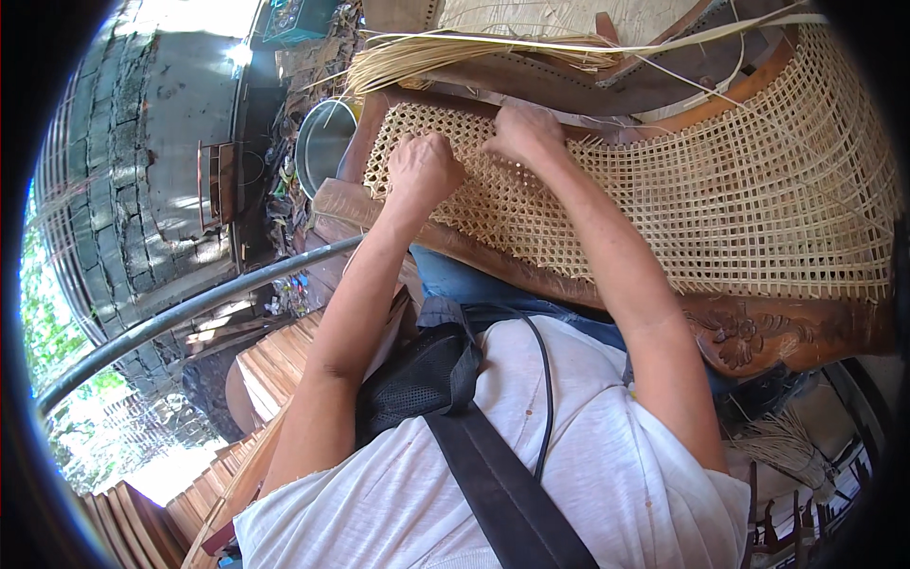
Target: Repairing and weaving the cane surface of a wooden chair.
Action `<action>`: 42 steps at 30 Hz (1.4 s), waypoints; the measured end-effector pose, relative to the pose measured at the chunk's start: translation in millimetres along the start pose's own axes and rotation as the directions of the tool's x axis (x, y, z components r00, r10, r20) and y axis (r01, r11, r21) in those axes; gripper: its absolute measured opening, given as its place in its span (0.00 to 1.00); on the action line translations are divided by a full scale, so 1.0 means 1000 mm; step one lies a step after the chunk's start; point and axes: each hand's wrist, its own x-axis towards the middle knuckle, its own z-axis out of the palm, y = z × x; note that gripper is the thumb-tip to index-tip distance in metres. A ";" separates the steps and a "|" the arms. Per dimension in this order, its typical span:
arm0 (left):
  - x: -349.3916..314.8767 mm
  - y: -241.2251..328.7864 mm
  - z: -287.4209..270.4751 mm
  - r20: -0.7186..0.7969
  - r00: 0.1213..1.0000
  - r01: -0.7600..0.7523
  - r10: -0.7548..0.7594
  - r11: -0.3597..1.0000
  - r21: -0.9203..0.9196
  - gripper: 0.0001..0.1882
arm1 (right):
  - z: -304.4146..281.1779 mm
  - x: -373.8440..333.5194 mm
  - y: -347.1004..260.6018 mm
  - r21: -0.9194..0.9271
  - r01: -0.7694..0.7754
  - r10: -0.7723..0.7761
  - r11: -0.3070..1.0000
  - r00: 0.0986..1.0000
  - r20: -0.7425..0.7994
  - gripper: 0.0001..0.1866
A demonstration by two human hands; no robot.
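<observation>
A carved wooden furniture frame [787,332] lies across my lap with woven cane webbing [720,199] stretched over it. Closed into a fist, my left hand [425,169] rests over the finer, hole-patterned weave at the left end. What its curled fingers grip, if anything, is hidden. My right hand [526,133] is at the far edge of the webbing, next to the wooden rail, its fingers bent and pressed together. Whether a strand is in them I cannot make out. Loose cane ends stick up just right of that hand.
A bundle of cane strips [417,62] lies beyond the frame, on another curved wooden piece [531,85]. A metal bucket [324,147] stands at the left. A bent metal tube [199,308] crosses the left side. Stacked wood pieces [284,356] sit by my left elbow.
</observation>
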 end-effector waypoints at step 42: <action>0.046 -0.019 0.020 0.275 0.954 0.147 -0.118 0.985 -0.090 0.19 | -0.010 0.009 -0.015 0.093 0.104 -0.119 0.990 0.977 0.174 0.18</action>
